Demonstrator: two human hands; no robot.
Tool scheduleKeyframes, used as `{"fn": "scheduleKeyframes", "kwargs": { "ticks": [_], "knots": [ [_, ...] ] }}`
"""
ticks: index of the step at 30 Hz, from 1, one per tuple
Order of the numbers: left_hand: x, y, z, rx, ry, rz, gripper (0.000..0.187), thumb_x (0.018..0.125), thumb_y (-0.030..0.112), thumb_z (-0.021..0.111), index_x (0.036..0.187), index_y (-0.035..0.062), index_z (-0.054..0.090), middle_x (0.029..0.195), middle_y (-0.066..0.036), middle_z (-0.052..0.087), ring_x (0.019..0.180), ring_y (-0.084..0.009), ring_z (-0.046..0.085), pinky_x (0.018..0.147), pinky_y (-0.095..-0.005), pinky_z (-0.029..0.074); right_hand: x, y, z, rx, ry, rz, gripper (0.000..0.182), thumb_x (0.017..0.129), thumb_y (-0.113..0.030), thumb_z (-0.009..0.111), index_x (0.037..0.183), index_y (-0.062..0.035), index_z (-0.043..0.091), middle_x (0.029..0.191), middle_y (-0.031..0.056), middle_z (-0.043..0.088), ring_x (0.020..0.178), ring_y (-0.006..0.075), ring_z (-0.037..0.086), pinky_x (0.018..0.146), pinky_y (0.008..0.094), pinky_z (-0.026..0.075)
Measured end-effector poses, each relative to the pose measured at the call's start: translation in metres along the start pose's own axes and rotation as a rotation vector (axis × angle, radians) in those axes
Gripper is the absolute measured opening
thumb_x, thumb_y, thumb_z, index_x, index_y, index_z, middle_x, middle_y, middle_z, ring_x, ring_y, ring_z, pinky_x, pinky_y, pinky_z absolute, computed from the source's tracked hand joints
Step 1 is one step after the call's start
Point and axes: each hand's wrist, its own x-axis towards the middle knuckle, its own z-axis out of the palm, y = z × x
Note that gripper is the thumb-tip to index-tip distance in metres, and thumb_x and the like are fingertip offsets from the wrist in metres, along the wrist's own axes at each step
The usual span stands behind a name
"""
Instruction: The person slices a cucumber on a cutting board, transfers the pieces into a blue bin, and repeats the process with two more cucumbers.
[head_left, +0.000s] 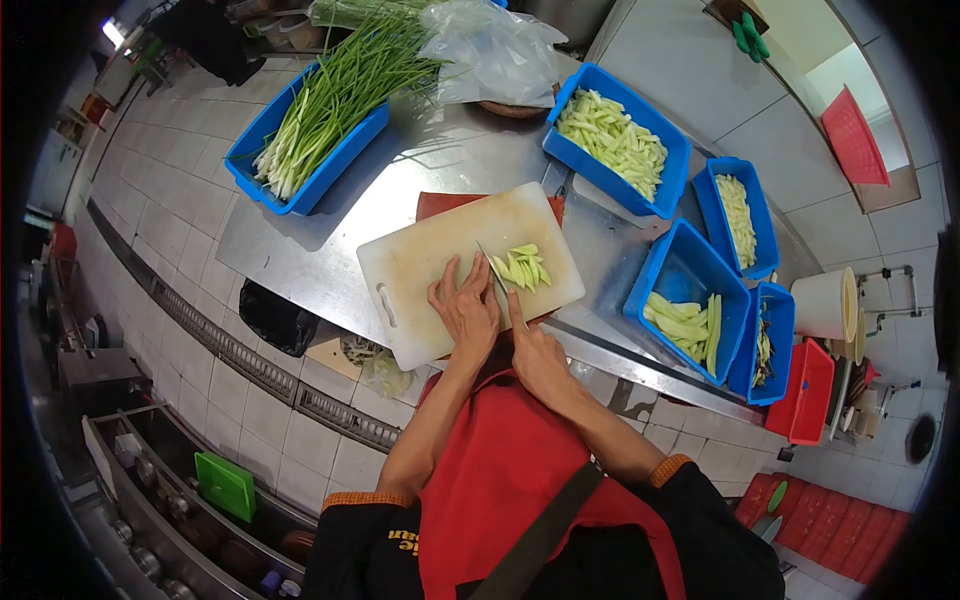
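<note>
The steel table (290,262) runs across the view, its near edge slanting down toward the right, with bare steel left of the board and a narrower strip between the board and the blue tubs on the right. The white board (415,275) lies askew, long axis left to right, its right end turned away from the person, its slotted left end near; the near left corner juts past the table's edge. Beyond it to the left stands the scallion tub (338,172), the stalks' white ends pointing toward the person. On the right, the long-strip tub (690,262) lies nearest the board's right end, with the large cut-strip tub (598,178) farther back. The left hand (470,306) is laid over the board with fingers spread, fingertips close to the blade; whether it pins anything beneath cannot be told. The right hand (537,348) is closed round the handle of the knife (495,269), index finger stretched along it. The knife is on the board, right of its middle, tip pointing away and slightly left. Just right of the blade lie the pale green pieces (524,266), pointing various ways, with bare board between them and the right edge.
</note>
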Motion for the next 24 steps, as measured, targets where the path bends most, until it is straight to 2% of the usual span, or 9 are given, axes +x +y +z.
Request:
{"fn": "scheduleKeyframes", "kwargs": {
  "ticks": [2,5,7,11,13,14,16,20,24],
  "knots": [
    [-0.002,0.003,0.001,0.003,-0.004,0.006,0.033,0.092,0.016,0.064,0.123,0.0072,0.073,0.128,-0.006,0.071,0.137,-0.0292,0.046,0.112,-0.0488,0.022,0.003,0.013,0.018,-0.027,0.052,-0.005,0.092,0.079,0.003,0.056,0.16,0.0009,0.013,0.093,0.0366,0.066,0.076,0.051,0.066,0.075,0.0574,0.054],
    [-0.002,0.0,0.001,0.002,0.013,0.024,0.033,0.093,0.017,0.064,0.123,0.0067,0.073,0.128,-0.007,0.071,0.137,-0.0295,0.045,0.112,-0.049,0.021,-0.003,0.026,0.018,0.085,0.133,-0.058,0.089,0.084,0.002,0.053,0.162,-0.0074,0.013,0.097,0.0339,0.067,0.079,0.0494,0.067,0.076,0.056,0.054],
    [0.0,0.001,0.005,-0.006,0.004,-0.024,0.034,0.092,0.017,0.064,0.123,0.006,0.072,0.13,-0.008,0.07,0.137,-0.0304,0.046,0.113,-0.049,0.02,-0.022,0.037,-0.01,0.181,-0.091,0.077,0.075,0.09,-0.003,0.052,0.16,-0.0138,0.027,0.109,0.0356,0.066,0.089,0.0522,0.066,0.082,0.0575,0.053],
    [0.008,-0.004,0.003,0.023,-0.027,0.012,0.037,0.093,0.024,0.066,0.127,0.0083,0.071,0.133,-0.008,0.068,0.135,-0.0299,0.048,0.112,-0.0475,0.025,-0.06,0.075,-0.06,0.395,0.038,-0.116,0.063,0.095,-0.008,0.053,0.156,-0.0145,0.037,0.118,0.0344,0.064,0.101,0.0531,0.063,0.093,0.0538,0.05],
    [0.016,0.008,-0.006,-0.097,-0.062,0.272,0.041,0.086,0.023,0.073,0.124,0.0073,0.072,0.133,-0.009,0.067,0.132,-0.0301,0.05,0.11,-0.0487,0.031,-0.075,0.071,-0.096,0.465,0.006,0.04,0.057,0.097,-0.013,0.055,0.153,-0.0119,0.043,0.126,0.0316,0.061,0.111,0.0509,0.061,0.101,0.0466,0.047],
    [0.02,0.014,-0.007,-0.089,-0.066,0.277,0.041,0.086,0.023,0.073,0.124,0.0073,0.072,0.133,-0.009,0.067,0.132,-0.0301,0.05,0.11,-0.0487,0.031,-0.08,0.072,-0.107,0.474,0.007,0.039,0.057,0.097,-0.013,0.055,0.153,-0.0119,0.043,0.126,0.0316,0.061,0.111,0.0509,0.061,0.101,0.0466,0.047],
    [0.029,0.025,-0.005,-0.022,-0.319,0.446,0.038,0.08,0.02,0.078,0.114,0.0061,0.074,0.128,-0.009,0.068,0.125,-0.0296,0.055,0.109,-0.0491,0.036,-0.083,0.077,-0.121,0.497,0.023,0.21,0.058,0.097,-0.012,0.056,0.153,-0.0128,0.042,0.133,0.0308,0.059,0.117,0.0507,0.058,0.102,0.0437,0.047],
    [0.036,0.03,0.007,0.026,-0.28,0.436,0.032,0.075,0.018,0.08,0.104,0.0054,0.075,0.119,-0.008,0.071,0.115,-0.0279,0.061,0.109,-0.0485,0.037,-0.097,0.11,-0.124,0.478,0.198,0.108,0.06,0.096,-0.01,0.058,0.154,-0.0129,0.043,0.131,0.03,0.061,0.118,0.0489,0.059,0.101,0.0437,0.046],
    [0.041,0.044,0.005,0.083,-0.218,0.394,0.024,0.07,0.012,0.076,0.093,0.0054,0.076,0.104,-0.01,0.074,0.103,-0.027,0.065,0.104,-0.0469,0.04,-0.111,0.134,-0.144,0.504,0.145,0.195,0.06,0.096,-0.01,0.058,0.154,-0.0126,0.042,0.129,0.0294,0.062,0.116,0.0476,0.061,0.1,0.0431,0.047]
  ]
}}
